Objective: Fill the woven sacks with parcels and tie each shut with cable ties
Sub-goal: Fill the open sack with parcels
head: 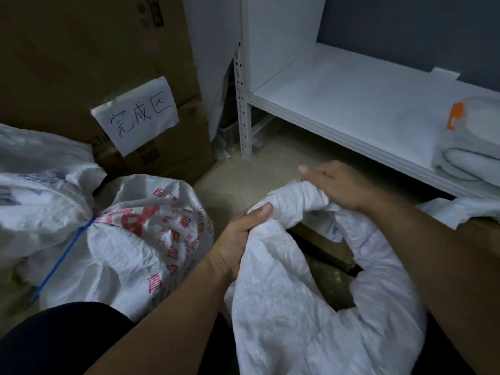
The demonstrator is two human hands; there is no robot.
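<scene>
A white woven sack (297, 307) stands in front of me with its mouth rolled down and open. Brown cardboard parcels (327, 249) show inside it. My left hand (238, 236) grips the rolled rim on the near left side. My right hand (338, 185) holds the bunched rim at the far side, its fingers partly stretched out. To the left lies a filled white sack with red print (151, 239), tied shut with a blue cable tie (65, 255).
Another filled sack (35, 169) lies at far left. Stacked cardboard boxes (94, 58) with a handwritten paper sign (138, 115) stand behind. A white metal shelf (351, 104) at right holds folded sacks (470, 147). Bare concrete floor (270, 163) lies between.
</scene>
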